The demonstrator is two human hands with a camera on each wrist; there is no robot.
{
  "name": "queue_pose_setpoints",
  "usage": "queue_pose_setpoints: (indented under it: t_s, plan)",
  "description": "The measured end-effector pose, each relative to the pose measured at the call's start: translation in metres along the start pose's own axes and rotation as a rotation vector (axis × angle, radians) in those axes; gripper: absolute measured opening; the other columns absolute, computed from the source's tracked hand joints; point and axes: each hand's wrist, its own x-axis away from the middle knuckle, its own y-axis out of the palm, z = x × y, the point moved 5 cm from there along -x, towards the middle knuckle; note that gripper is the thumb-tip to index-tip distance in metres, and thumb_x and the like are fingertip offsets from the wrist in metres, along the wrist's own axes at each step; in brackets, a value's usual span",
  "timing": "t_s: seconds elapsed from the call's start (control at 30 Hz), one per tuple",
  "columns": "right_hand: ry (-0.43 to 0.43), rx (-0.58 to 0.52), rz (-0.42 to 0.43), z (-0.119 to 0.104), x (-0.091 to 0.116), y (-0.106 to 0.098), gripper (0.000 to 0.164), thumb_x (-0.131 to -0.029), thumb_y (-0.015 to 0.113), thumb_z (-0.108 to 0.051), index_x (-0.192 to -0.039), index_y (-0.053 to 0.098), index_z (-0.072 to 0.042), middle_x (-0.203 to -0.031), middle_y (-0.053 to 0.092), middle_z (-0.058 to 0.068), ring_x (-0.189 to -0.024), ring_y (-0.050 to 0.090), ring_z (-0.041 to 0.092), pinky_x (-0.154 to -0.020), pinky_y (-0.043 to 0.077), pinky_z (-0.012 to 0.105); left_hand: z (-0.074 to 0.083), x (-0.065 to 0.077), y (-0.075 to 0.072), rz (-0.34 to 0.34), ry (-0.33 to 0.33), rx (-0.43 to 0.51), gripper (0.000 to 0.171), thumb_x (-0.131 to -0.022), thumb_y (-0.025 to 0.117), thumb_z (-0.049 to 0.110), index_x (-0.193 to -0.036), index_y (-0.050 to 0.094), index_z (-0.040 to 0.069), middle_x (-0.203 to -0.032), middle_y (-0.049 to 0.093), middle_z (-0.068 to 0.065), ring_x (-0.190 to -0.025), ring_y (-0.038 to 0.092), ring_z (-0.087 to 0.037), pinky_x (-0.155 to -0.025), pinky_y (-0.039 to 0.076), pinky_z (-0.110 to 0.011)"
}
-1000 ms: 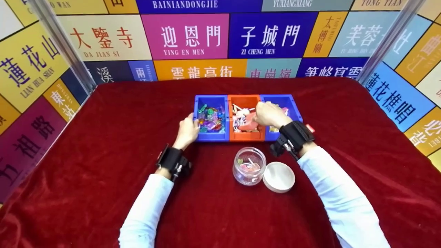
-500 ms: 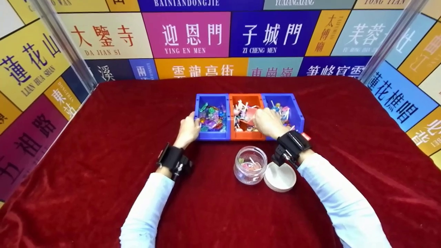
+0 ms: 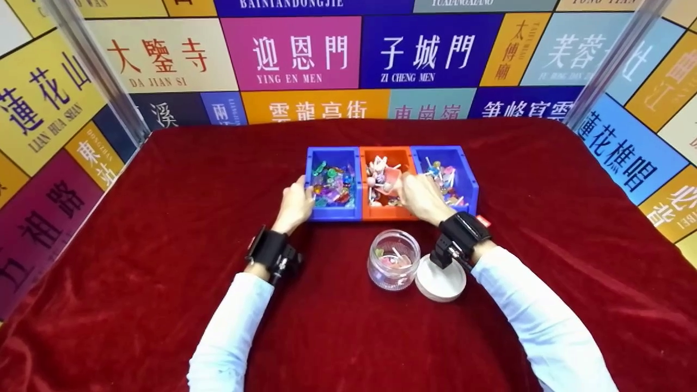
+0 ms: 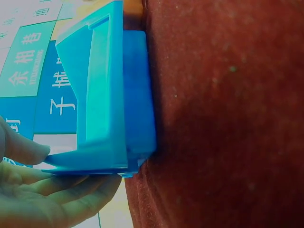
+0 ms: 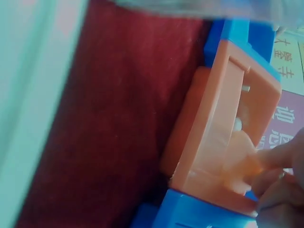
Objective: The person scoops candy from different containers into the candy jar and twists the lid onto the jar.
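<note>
My left hand (image 3: 297, 203) grips the outer side wall of the left blue bin (image 3: 333, 214). In the left wrist view the thumb lies inside that wall, the fingers (image 4: 90, 199) outside it. My right hand (image 3: 422, 197) holds a small pink scoop (image 3: 390, 182) inside the orange bin (image 3: 387, 213), among small lollipop-like pieces (image 3: 378, 164); the fingers hide its handle. A clear jar (image 3: 393, 272) with a few pieces in the bottom stands in front of the bins. A white round lid (image 3: 441, 282) lies beside it, partly under the right wrist camera.
Coloured gem-like pieces (image 3: 332, 185) fill the left blue bin. More mixed pieces lie in the right blue bin (image 3: 468, 174), which adjoins the orange one. Red velvet cloth (image 3: 218, 190) covers the table, with a lettered panel (image 3: 294, 54) behind it.
My right hand has come nearer and lower over the orange bin, uncovering more of the right blue bin. The scoop has shifted among the pieces. The left hand keeps its grip.
</note>
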Motion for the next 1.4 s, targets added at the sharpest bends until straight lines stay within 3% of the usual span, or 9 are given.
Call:
queue_pose_setpoints:
  t_s: [0.13, 0.4, 0.67, 0.83, 1.0, 1.17, 1.4]
  plan:
    - [0.003, -0.006, 0.005, 0.001, 0.001, 0.001, 0.015, -0.083, 0.051, -0.006, -0.075, 0.056, 0.006, -0.054, 0.047, 0.010, -0.046, 0.047, 0.027, -0.042, 0.041, 0.039, -0.001, 0.000, -0.001, -0.002, -0.016, 0.003, 0.036, -0.091, 0.042, 0.005, -0.124, 0.045, -0.007, -0.113, 0.056, -0.026, -0.107, 0.052, -0.034, -0.092, 0.041, -0.039]
    - [0.045, -0.045, -0.030, 0.000, 0.002, 0.009, 0.015, -0.083, 0.049, -0.006, -0.080, 0.054, 0.008, -0.060, 0.051, 0.016, -0.056, 0.055, 0.036, -0.051, 0.046, 0.045, 0.000, -0.001, 0.002, -0.020, -0.020, 0.003, 0.037, -0.092, 0.043, 0.006, -0.126, 0.043, -0.008, -0.116, 0.054, -0.026, -0.109, 0.050, -0.034, -0.094, 0.039, -0.039]
    - [0.086, -0.124, -0.072, 0.003, 0.008, 0.010, 0.018, -0.087, 0.046, -0.008, -0.091, 0.053, 0.009, -0.065, 0.055, 0.015, -0.052, 0.053, 0.027, -0.045, 0.046, 0.034, 0.000, -0.002, 0.002, -0.014, -0.010, 0.008, 0.037, -0.092, 0.042, 0.005, -0.126, 0.042, -0.009, -0.117, 0.053, -0.027, -0.110, 0.050, -0.034, -0.095, 0.039, -0.038]
    - [0.048, -0.130, -0.071, 0.004, 0.007, 0.007, 0.024, -0.090, 0.048, -0.012, -0.094, 0.054, 0.010, -0.063, 0.051, 0.011, -0.053, 0.050, 0.024, -0.045, 0.043, 0.034, -0.001, -0.003, 0.000, 0.004, -0.001, -0.003, 0.036, -0.091, 0.044, 0.005, -0.124, 0.044, -0.009, -0.114, 0.055, -0.026, -0.108, 0.051, -0.034, -0.094, 0.040, -0.039]
    - [0.028, -0.134, -0.132, 0.006, 0.007, 0.006, 0.023, -0.090, 0.048, -0.014, -0.093, 0.054, 0.009, -0.063, 0.046, 0.005, -0.053, 0.047, 0.020, -0.046, 0.040, 0.031, -0.002, -0.002, 0.001, -0.004, -0.015, 0.004, 0.038, -0.091, 0.044, 0.006, -0.126, 0.042, -0.010, -0.116, 0.053, -0.027, -0.110, 0.050, -0.035, -0.095, 0.039, -0.039]
    - [0.035, -0.135, -0.171, 0.006, 0.007, 0.004, 0.023, -0.089, 0.050, -0.014, -0.093, 0.056, 0.008, -0.064, 0.049, 0.007, -0.052, 0.046, 0.018, -0.045, 0.041, 0.030, -0.002, -0.002, 0.001, -0.018, -0.025, 0.013, 0.039, -0.092, 0.043, 0.007, -0.127, 0.041, -0.009, -0.118, 0.052, -0.026, -0.110, 0.050, -0.034, -0.096, 0.038, -0.038]
    - [0.008, -0.133, -0.153, 0.004, 0.010, 0.001, 0.022, -0.089, 0.050, -0.014, -0.091, 0.056, 0.007, -0.066, 0.053, 0.010, -0.055, 0.049, 0.022, -0.049, 0.042, 0.033, -0.002, -0.002, -0.001, -0.016, -0.014, 0.005, 0.037, -0.092, 0.043, 0.006, -0.126, 0.043, -0.008, -0.116, 0.054, -0.026, -0.108, 0.051, -0.034, -0.094, 0.040, -0.039]
